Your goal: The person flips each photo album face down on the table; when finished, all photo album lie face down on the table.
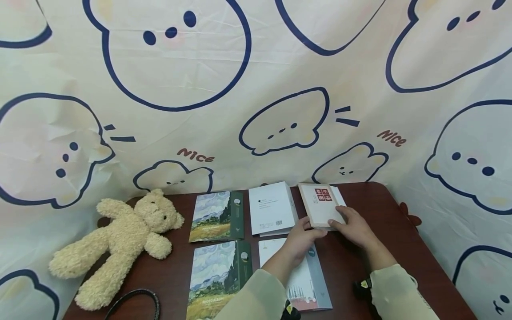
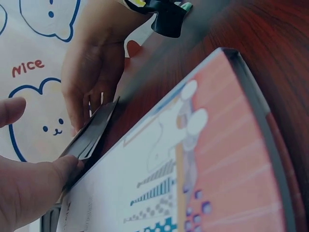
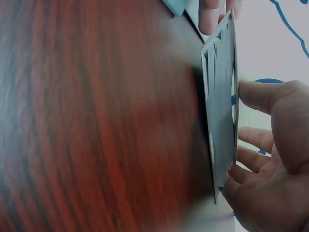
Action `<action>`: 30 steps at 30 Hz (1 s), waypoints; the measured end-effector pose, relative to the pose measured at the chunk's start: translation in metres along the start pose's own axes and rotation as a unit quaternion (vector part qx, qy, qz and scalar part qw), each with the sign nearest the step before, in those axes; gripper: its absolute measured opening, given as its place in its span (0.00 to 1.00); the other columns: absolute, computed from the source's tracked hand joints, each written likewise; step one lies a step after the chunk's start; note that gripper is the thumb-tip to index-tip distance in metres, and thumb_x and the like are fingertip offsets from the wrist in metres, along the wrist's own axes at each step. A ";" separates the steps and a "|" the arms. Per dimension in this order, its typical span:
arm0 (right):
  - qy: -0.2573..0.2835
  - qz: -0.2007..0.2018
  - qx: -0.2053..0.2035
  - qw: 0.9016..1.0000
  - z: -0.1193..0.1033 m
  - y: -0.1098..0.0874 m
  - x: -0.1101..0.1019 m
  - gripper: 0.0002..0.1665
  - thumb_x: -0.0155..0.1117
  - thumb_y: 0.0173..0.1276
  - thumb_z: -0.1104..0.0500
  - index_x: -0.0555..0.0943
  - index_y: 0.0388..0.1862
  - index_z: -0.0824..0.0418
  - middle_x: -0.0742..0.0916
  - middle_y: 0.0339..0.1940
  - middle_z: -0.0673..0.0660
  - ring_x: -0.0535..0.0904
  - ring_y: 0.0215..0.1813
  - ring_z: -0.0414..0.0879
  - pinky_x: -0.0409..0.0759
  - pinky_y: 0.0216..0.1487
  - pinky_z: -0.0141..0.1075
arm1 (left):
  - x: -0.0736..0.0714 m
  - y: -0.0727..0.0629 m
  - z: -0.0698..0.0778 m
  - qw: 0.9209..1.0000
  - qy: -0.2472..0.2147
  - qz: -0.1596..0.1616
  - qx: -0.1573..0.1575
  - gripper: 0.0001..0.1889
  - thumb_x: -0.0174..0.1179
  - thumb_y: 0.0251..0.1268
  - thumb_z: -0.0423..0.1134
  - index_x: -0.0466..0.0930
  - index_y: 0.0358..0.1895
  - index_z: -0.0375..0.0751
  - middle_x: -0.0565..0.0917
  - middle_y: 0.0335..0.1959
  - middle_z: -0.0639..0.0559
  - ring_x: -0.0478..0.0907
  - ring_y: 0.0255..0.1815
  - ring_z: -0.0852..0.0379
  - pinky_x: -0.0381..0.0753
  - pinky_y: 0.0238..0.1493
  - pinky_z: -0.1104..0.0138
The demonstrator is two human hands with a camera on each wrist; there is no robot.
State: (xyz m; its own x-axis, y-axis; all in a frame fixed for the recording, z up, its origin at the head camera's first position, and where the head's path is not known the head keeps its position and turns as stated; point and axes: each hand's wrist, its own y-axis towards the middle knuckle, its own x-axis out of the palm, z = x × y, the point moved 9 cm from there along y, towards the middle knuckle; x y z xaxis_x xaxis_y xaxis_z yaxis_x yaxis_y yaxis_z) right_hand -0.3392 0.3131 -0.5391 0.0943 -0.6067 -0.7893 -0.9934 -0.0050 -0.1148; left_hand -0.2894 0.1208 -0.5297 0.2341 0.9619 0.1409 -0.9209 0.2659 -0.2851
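Note:
Both hands are on a small cream hardcover book point(image 1: 314, 195) with a red square of characters on its cover, at the back right of the table. My left hand point(image 1: 299, 242) grips its near left corner, the thumb at the near edge. The right hand point(image 1: 357, 227) holds the right side, thumb on the cover and fingers at the far edge. In the right wrist view the book point(image 3: 221, 111) shows its page edges between two stiff covers, the front cover slightly raised from the pages. The left wrist view shows the right hand point(image 2: 94, 72) across the book.
A white book point(image 1: 272, 206) lies left of the held one; a white and blue-grey album point(image 1: 306, 284) lies nearer, partly under the left forearm. Two painted-landscape albums point(image 1: 212, 218) are further left. A plush bear point(image 1: 128, 244) and a black cord point(image 1: 136, 293) occupy the left side.

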 end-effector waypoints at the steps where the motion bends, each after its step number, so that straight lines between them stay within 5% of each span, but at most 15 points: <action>1: 0.004 -0.001 0.001 1.000 0.000 0.000 0.000 0.47 0.66 0.74 0.43 0.64 0.79 0.70 0.65 0.78 0.74 0.61 0.77 0.72 0.62 0.73 0.67 | -0.001 0.000 0.001 1.000 -0.002 0.002 0.003 0.41 0.72 0.61 0.41 0.66 0.77 0.38 0.77 0.68 0.42 0.75 0.65 0.46 0.70 0.71 0.46; 15: 0.115 -0.027 0.046 0.992 0.000 -0.001 0.007 0.52 0.66 0.72 0.37 0.60 0.83 0.64 0.62 0.81 0.72 0.63 0.75 0.69 0.62 0.73 0.67 | -0.007 -0.004 0.019 0.998 -0.028 0.004 0.047 0.40 0.70 0.60 0.40 0.66 0.76 0.42 0.75 0.67 0.46 0.76 0.62 0.50 0.71 0.69 0.51; 30: 0.219 -0.059 0.062 0.972 -0.006 0.002 0.017 0.54 0.66 0.71 0.33 0.58 0.84 0.58 0.60 0.82 0.70 0.63 0.74 0.66 0.59 0.75 0.66 | -0.008 -0.006 0.029 0.996 -0.040 -0.008 0.081 0.37 0.67 0.65 0.36 0.64 0.77 0.43 0.71 0.68 0.46 0.73 0.70 0.44 0.77 0.66 0.53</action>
State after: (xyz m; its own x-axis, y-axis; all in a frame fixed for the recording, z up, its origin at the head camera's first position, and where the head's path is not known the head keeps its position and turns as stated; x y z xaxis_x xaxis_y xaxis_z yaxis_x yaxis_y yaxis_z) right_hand -0.3397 0.2984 -0.5489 0.1432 -0.8876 -0.4378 -0.9594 -0.0159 -0.2815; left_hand -0.2947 0.1100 -0.5018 0.2296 0.9479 0.2210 -0.9569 0.2613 -0.1266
